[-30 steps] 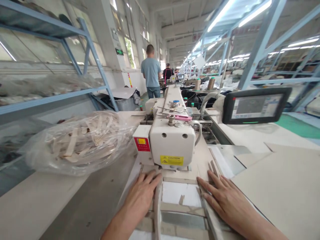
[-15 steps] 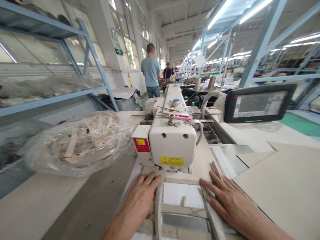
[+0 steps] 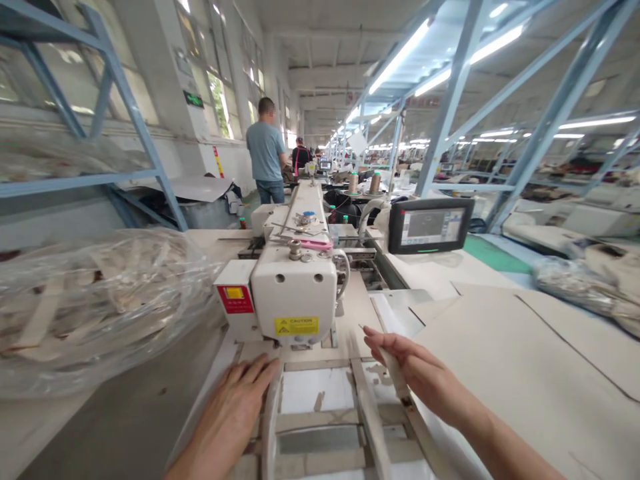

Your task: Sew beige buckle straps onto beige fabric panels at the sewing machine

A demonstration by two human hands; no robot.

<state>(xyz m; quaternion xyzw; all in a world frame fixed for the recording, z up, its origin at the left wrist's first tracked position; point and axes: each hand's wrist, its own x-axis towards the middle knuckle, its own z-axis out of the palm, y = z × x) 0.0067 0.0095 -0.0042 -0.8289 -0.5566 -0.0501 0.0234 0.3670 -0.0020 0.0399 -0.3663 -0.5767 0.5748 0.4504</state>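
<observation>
The white head of a sewing machine [image 3: 294,290] stands in front of me over a flat frame [image 3: 319,421] with cross bars and white panels. My left hand [image 3: 239,393] lies flat along the frame's left side, fingers stretched out beside a pale curved strip [image 3: 270,427]. My right hand [image 3: 417,370] is raised a little at the frame's right side, its fingers pinched on a beige strip [image 3: 395,375]. A tiny thin tip shows at the fingertips; I cannot tell what it is. Another long pale strip [image 3: 371,420] lies on the frame, left of that hand.
A clear plastic bag [image 3: 195,280] of beige strips lies at left. Pink-handled snips [image 3: 316,245] rest on the machine. A control screen [image 3: 431,227] and large beige sheets [image 3: 505,360] are at right. A person [image 3: 266,150] stands ahead near a blue rack [image 3: 135,127].
My right hand has lifted off the frame's right side and closed on a beige strip. The left hand stays flat on the frame. My view has turned to the right.
</observation>
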